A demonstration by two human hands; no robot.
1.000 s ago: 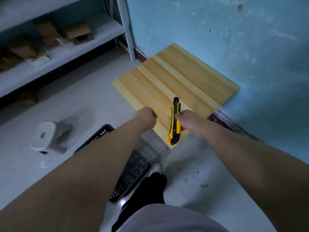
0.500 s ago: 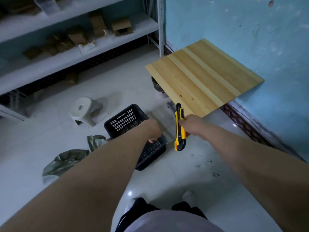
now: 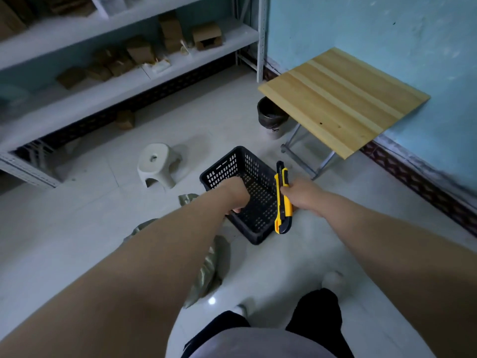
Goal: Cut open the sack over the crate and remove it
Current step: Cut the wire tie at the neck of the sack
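Note:
A black perforated plastic crate (image 3: 254, 174) stands uncovered on the white tile floor. The grey-green sack (image 3: 209, 264) lies crumpled on the floor to the crate's left, mostly hidden under my left forearm. My left hand (image 3: 236, 195) is over the crate's near-left rim with its fingers curled; whether it grips the rim is unclear. My right hand (image 3: 302, 193) holds a yellow and black utility knife (image 3: 283, 198) upright over the crate's right side.
A small wooden folding table (image 3: 343, 99) stands against the blue wall on the right, a lined bin (image 3: 272, 117) beneath it. A white plastic stool (image 3: 157, 164) sits left of the crate. Metal shelving (image 3: 124, 81) with cardboard boxes runs along the back.
The view has tilted down and back from the table. The crate, sack and stool have come into fuller view. Both hands have dropped from the table's edge to over the crate.

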